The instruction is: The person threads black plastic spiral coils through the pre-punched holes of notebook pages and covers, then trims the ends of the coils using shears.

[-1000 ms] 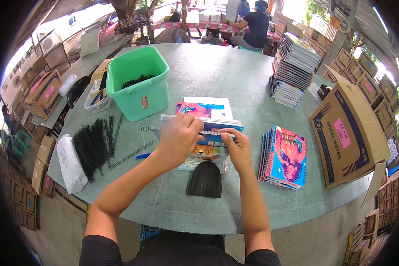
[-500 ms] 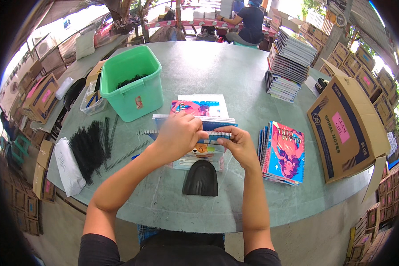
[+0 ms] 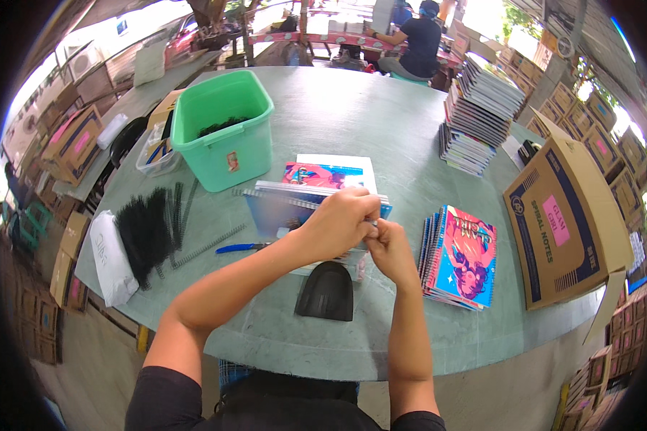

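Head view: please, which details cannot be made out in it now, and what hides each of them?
All in the head view:
- What is pinched between the left hand and the right hand: covered by their own fingers.
- Picture on the blue notebook cover: blurred, and partly behind the left hand.
- Depth of the black coils: hidden by the green bin's front wall.
- Carton's contents: hidden by its side panel.

Tabletop (image 3: 338,97): grey-green, smooth
Left: green plastic tub (image 3: 246,152), black spiral coils (image 3: 148,233), white bundle (image 3: 113,264)
Right: spiral notebooks (image 3: 464,258), cardboard carton (image 3: 584,223)
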Demonstrator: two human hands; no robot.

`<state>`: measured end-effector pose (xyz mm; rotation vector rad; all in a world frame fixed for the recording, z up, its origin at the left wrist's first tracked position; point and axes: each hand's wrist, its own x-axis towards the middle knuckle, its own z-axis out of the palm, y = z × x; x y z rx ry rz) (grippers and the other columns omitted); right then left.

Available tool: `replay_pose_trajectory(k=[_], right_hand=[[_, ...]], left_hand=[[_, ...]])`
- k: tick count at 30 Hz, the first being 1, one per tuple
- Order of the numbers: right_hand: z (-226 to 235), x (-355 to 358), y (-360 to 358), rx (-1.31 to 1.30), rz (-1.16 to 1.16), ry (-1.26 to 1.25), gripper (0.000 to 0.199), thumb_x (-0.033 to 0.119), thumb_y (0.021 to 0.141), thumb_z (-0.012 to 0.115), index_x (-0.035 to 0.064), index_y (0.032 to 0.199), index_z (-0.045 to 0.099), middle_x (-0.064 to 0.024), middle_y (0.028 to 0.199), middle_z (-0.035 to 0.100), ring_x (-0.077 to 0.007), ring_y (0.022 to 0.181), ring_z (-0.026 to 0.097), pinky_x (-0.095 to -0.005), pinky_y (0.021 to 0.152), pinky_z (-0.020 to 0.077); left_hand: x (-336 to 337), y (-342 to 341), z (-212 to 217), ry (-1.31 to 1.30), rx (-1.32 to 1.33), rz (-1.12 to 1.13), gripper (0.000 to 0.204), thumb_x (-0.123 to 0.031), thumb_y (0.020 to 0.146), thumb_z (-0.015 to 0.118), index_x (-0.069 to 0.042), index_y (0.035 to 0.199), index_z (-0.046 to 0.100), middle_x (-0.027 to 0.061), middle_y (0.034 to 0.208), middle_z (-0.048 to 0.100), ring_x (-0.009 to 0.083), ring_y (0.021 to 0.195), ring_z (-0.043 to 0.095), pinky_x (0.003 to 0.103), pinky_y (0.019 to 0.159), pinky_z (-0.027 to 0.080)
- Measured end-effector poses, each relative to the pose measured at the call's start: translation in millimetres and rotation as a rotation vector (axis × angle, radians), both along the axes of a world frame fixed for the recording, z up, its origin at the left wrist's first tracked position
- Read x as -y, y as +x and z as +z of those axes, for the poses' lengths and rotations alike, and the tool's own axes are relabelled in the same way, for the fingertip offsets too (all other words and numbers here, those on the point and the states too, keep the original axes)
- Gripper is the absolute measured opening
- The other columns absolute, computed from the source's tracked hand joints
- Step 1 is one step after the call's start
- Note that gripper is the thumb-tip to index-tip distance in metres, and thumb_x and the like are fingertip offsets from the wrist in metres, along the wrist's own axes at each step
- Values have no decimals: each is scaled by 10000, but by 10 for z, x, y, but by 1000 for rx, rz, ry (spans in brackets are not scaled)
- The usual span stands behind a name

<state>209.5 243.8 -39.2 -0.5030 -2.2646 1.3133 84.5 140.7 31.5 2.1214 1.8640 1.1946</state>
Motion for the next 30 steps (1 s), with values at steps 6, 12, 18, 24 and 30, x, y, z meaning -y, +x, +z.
replay_pose_trajectory(k=[6,12,18,24,30], right_hand=[[252,101,34,-177,12,-204,306,53,769,714,-10,1061,650,-11,832,650,-65,688,542,-234,609,452],[778,416,-97,80,48,428,342,206,754,733,45,1047,663,-143,927,680,-243,810,651,-340,739,501],[899,1050,-1063,130,207,629,302,138,772,674,44,1059,658,-183,951,673,-294,870,659,-346,798,494],[842,1052,-1356,109,206,381,338,3,751,636,70,1082,658,-169,991,675,-270,906,659,-342,817,490],[904,1097,-1348,162,268,323,356,-69,732,576,71,1041,685,-114,977,677,-243,849,638,-314,815,481]], left_hand=[[737,-187,211,-158,-262,58,178,-146,745,675,-22,848,601,124,775,580,313,811,577,410,731,469],[1647,-1101,-1149,-605,-425,329,400,-151,704,691,-41,1071,574,184,972,555,344,959,549,430,802,454],[1723,-1004,-1313,-568,-229,562,427,-97,717,624,-54,1134,544,191,995,563,329,950,557,389,810,457],[1699,-826,-344,-372,803,351,312,-219,800,527,-6,1026,560,120,756,599,224,669,600,343,646,475],[1558,-895,-381,-460,689,402,367,-275,824,509,5,1056,558,130,801,613,181,680,592,324,621,470]])
